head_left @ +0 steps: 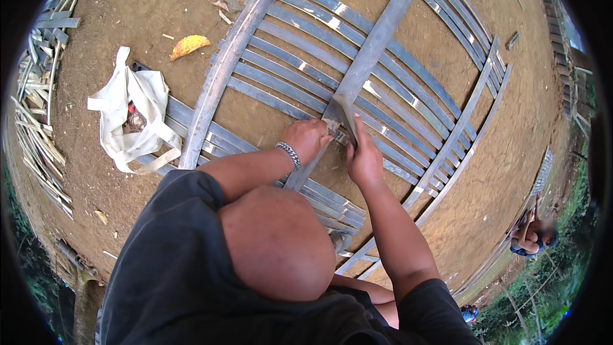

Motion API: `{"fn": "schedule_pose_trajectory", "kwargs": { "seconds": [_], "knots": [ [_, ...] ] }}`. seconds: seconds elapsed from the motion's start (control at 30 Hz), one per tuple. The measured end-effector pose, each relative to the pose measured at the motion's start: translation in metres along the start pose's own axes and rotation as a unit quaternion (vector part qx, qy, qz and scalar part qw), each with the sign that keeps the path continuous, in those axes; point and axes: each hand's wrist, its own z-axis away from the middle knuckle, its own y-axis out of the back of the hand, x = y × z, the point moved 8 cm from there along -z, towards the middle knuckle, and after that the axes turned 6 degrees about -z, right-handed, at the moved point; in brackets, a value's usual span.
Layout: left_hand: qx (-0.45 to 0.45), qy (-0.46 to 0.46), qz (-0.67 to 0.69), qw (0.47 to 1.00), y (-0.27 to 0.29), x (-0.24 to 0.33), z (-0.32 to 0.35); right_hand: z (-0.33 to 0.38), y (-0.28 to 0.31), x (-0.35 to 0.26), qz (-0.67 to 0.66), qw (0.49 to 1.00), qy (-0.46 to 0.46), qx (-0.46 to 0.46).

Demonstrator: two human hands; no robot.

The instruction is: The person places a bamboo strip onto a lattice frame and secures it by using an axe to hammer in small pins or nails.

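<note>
A lattice of dark bamboo slats [300, 64] lies on the ground before me, crossed by wider dark strips [383, 25]. My right hand [365, 161] is closed on a broad-bladed knife [345, 114], whose grey blade tilts over the middle crosspiece; its grip is hidden by my fingers. Just left of the blade, my left hand [308, 140], with a chain bracelet on the wrist, is closed in a pinch low over the same crosspiece. What those fingers hold is too small and covered to make out.
Left of the lattice, a white bag [131, 112] sits open with something red inside. A heap of split bamboo strips [41, 102] lies along the far left. A yellow leaf [189, 46] rests on the bare soil. Another person [531, 236] sits at the right edge.
</note>
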Motion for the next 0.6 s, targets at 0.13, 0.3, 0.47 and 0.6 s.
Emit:
{"fn": "schedule_pose_trajectory", "kwargs": {
  "seconds": [0.13,0.3,0.47,0.6],
  "knots": [
    [0.017,-0.019,0.018,1.0,-0.008,-0.006,0.001,0.006,0.019,-0.015,-0.072,0.988,0.096,0.093],
    [0.013,-0.015,0.014,1.0,-0.006,-0.009,0.002,0.025,0.043,-0.021,-0.139,0.962,0.171,0.158],
    [-0.028,0.015,0.041,0.999,-0.001,-0.005,-0.003,0.019,0.054,-0.017,-0.148,0.974,0.104,0.137],
    [0.068,0.039,0.115,0.99,0.016,-0.01,-0.026,0.025,0.055,0.009,-0.199,0.97,-0.03,0.138]
  ]
}}
